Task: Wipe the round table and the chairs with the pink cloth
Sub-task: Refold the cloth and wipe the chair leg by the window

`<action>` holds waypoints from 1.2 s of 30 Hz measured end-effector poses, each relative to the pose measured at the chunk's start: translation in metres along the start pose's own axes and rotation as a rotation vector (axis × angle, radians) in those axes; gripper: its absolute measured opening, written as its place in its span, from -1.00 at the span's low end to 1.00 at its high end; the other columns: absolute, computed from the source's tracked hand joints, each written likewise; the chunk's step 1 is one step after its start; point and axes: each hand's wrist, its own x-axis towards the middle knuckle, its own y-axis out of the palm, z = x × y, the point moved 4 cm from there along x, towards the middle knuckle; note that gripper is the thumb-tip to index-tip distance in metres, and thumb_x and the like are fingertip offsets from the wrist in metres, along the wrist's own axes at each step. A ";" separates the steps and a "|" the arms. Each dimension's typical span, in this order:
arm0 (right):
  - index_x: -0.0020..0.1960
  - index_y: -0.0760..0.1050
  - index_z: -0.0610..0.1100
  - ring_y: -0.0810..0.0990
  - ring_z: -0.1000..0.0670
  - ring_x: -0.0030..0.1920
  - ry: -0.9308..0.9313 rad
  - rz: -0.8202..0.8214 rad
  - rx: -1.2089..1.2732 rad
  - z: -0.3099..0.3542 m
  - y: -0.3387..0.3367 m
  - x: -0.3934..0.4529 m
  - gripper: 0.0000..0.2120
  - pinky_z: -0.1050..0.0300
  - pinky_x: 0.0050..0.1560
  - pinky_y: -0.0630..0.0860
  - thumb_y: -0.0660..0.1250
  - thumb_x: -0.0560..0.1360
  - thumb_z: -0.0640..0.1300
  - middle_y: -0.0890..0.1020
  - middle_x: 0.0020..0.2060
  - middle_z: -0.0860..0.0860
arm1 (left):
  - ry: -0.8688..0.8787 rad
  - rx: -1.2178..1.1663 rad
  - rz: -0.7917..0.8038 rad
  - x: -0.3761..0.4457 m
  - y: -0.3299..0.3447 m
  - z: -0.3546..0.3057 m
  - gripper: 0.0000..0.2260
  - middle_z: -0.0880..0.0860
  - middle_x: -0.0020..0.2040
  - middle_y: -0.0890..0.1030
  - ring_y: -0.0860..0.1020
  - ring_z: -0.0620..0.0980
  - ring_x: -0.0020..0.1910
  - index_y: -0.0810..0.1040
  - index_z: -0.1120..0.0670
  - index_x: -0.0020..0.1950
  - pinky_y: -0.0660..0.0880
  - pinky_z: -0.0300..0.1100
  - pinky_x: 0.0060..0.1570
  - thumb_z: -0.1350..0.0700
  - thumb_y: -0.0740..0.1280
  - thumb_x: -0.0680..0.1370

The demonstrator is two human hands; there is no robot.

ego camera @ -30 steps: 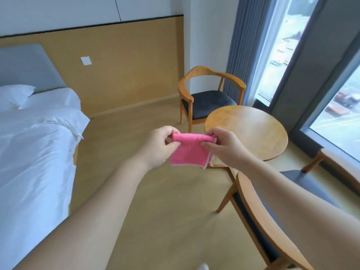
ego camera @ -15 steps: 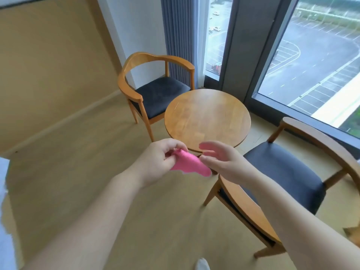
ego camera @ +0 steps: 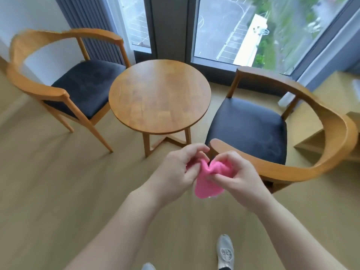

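A pink cloth hangs bunched between both my hands, in front of my chest and above the floor. My left hand pinches its left part and my right hand pinches its right part. Ahead stands the round wooden table with a bare top. One wooden chair with a dark seat stands to its left, another to its right, its armrest just beyond my hands.
Large windows and a grey curtain lie behind the table. A low wooden shelf unit stands at the far right. My shoe shows on the wooden floor below.
The view has swung right from the bed to face the table and both chairs. The cloth went from flat to bunched, and my hands have come closer together.
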 end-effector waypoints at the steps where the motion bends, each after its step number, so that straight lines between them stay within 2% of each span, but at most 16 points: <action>1: -0.14 0.57 0.01 0.57 0.05 -0.07 0.007 -0.054 0.000 -0.017 0.006 -0.005 -0.83 0.11 -0.12 0.56 0.52 0.35 -0.17 0.56 -0.07 0.02 | 0.001 0.023 -0.006 -0.003 0.005 0.016 -0.73 -0.06 -0.04 0.64 0.58 -0.13 -0.07 0.52 0.08 0.21 0.50 -0.27 0.00 0.30 0.29 0.54; 4: -0.25 0.56 0.00 0.52 0.18 0.11 0.037 -0.125 -0.061 -0.069 0.023 -0.021 -0.81 0.23 -0.04 0.52 0.47 0.37 -0.27 0.51 0.05 0.22 | 0.013 0.165 0.036 -0.011 0.025 0.066 -0.85 -0.22 -0.15 0.55 0.49 -0.28 -0.13 0.59 0.02 0.06 0.37 -0.47 -0.09 0.20 0.31 0.54; 6: -0.28 0.52 -0.07 0.46 0.24 0.20 0.042 -0.106 -0.153 -0.107 0.031 -0.025 -0.84 0.27 0.00 0.51 0.49 0.37 -0.21 0.48 0.11 0.30 | 0.015 0.254 0.092 -0.014 0.043 0.101 -0.89 -0.26 -0.19 0.51 0.47 -0.27 -0.13 0.58 -0.04 0.01 0.34 -0.45 -0.10 0.13 0.29 0.55; 8: -0.29 0.48 -0.10 0.54 0.19 0.08 0.049 -0.088 -0.193 -0.146 0.037 -0.022 -0.80 0.19 -0.10 0.57 0.52 0.35 -0.15 0.57 0.04 0.23 | -0.026 0.254 0.121 -0.013 0.063 0.138 -0.91 -0.22 -0.17 0.55 0.50 -0.23 -0.13 0.54 -0.08 0.00 0.42 -0.36 -0.13 0.09 0.29 0.55; 9: -0.28 0.49 -0.09 0.58 0.13 -0.06 0.051 -0.088 -0.201 -0.167 0.040 -0.019 -0.80 0.14 -0.19 0.59 0.52 0.35 -0.12 0.62 -0.08 0.15 | -0.043 0.248 0.127 -0.012 0.074 0.158 -0.92 -0.20 -0.15 0.56 0.51 -0.23 -0.13 0.53 -0.09 -0.01 0.43 -0.34 -0.15 0.08 0.29 0.56; 11: -0.27 0.48 -0.06 0.54 0.06 -0.27 0.045 -0.112 -0.229 -0.207 0.044 -0.013 -0.79 0.14 -0.32 0.54 0.53 0.35 -0.10 0.59 -0.29 0.04 | -0.049 0.252 0.143 -0.009 0.097 0.195 -0.92 -0.19 -0.12 0.56 0.50 -0.25 -0.11 0.53 -0.09 0.01 0.41 -0.41 -0.17 0.07 0.29 0.57; 12: -0.27 0.47 -0.03 0.51 0.04 -0.31 0.028 -0.127 -0.241 -0.228 0.047 -0.008 -0.79 0.16 -0.35 0.50 0.53 0.36 -0.10 0.56 -0.32 0.02 | -0.040 0.252 0.152 -0.006 0.109 0.213 -0.91 -0.18 -0.10 0.56 0.49 -0.26 -0.09 0.54 -0.07 0.04 0.39 -0.45 -0.17 0.08 0.28 0.58; 17: -0.16 0.52 0.07 0.49 0.10 -0.29 -0.133 -0.109 -0.341 -0.323 0.055 0.026 -0.79 0.33 -0.34 0.41 0.50 0.39 -0.18 0.54 -0.30 0.11 | 0.021 0.233 0.197 0.008 0.165 0.299 -0.84 -0.14 -0.07 0.52 0.46 -0.25 -0.05 0.56 -0.02 0.11 0.41 -0.44 -0.14 0.12 0.25 0.59; 20: -0.15 0.52 0.00 0.50 0.04 -0.26 -0.288 -0.126 -0.433 -0.363 0.058 0.044 -0.80 0.26 -0.32 0.43 0.37 0.38 -0.29 0.50 -0.26 0.13 | 0.061 0.197 0.180 0.016 0.189 0.343 -0.74 -0.16 -0.06 0.51 0.50 -0.21 -0.08 0.53 -0.08 0.13 0.51 -0.37 -0.18 0.22 0.28 0.52; 23: -0.09 0.44 0.04 0.47 0.05 -0.25 -0.394 -0.273 -0.472 -0.394 0.061 0.052 -0.72 0.30 -0.32 0.40 0.24 0.28 -0.26 0.46 -0.23 0.14 | 0.153 0.212 0.050 0.031 0.203 0.370 -0.68 -0.17 -0.09 0.52 0.49 -0.24 -0.07 0.52 -0.08 0.05 0.50 -0.42 -0.19 0.31 0.29 0.45; 26: -0.04 0.35 0.03 0.46 0.12 -0.29 -0.404 -0.509 -0.477 -0.419 0.050 0.049 -0.67 0.39 -0.33 0.37 0.35 0.34 -0.30 0.44 -0.26 0.12 | 0.266 0.198 -0.117 0.048 0.216 0.375 -0.72 -0.14 -0.16 0.52 0.49 -0.27 -0.10 0.50 -0.05 -0.05 0.49 -0.45 -0.22 0.32 0.35 0.43; 28: -0.03 0.32 -0.04 0.48 0.08 -0.31 -0.340 -0.630 -0.480 -0.432 0.034 0.034 -0.67 0.29 -0.33 0.43 0.42 0.38 -0.28 0.46 -0.26 0.02 | 0.321 0.171 -0.160 0.057 0.232 0.367 -0.75 -0.14 -0.19 0.51 0.50 -0.27 -0.13 0.48 -0.05 -0.10 0.46 -0.47 -0.26 0.30 0.40 0.42; 30: -0.07 0.29 -0.05 0.50 0.08 -0.29 -0.324 -0.747 -0.460 -0.436 0.011 0.010 -0.68 0.23 -0.32 0.47 0.43 0.41 -0.27 0.45 -0.21 0.00 | 0.336 0.153 -0.134 0.067 0.251 0.354 -0.75 -0.13 -0.22 0.54 0.53 -0.21 -0.17 0.44 -0.09 -0.14 0.50 -0.41 -0.30 0.23 0.43 0.44; 32: -0.15 0.26 0.00 0.48 0.11 -0.21 -0.317 -0.878 -0.490 -0.438 -0.015 -0.016 -0.64 0.33 -0.24 0.43 0.43 0.41 -0.31 0.44 -0.11 0.00 | 0.352 0.125 -0.092 0.079 0.275 0.339 -0.75 -0.11 -0.23 0.57 0.56 -0.16 -0.22 0.41 -0.09 -0.17 0.56 -0.31 -0.28 0.20 0.43 0.46; 34: -0.24 0.26 0.01 0.43 0.11 -0.15 -0.281 -0.994 -0.551 -0.444 -0.042 -0.037 -0.59 0.41 -0.16 0.38 0.43 0.39 -0.37 0.43 -0.06 -0.01 | 0.381 0.094 -0.038 0.088 0.304 0.323 -0.74 -0.09 -0.24 0.59 0.55 -0.15 -0.26 0.40 -0.07 -0.20 0.54 -0.29 -0.27 0.25 0.40 0.45; 36: -0.30 0.32 -0.09 0.43 0.15 -0.13 -0.250 -1.080 -0.561 -0.456 -0.065 -0.051 -0.66 0.48 -0.15 0.35 0.42 0.39 -0.40 0.43 -0.06 -0.03 | 0.411 0.096 0.012 0.095 0.334 0.311 -0.73 -0.05 -0.25 0.59 0.51 -0.13 -0.31 0.41 -0.05 -0.24 0.50 -0.24 -0.29 0.31 0.36 0.43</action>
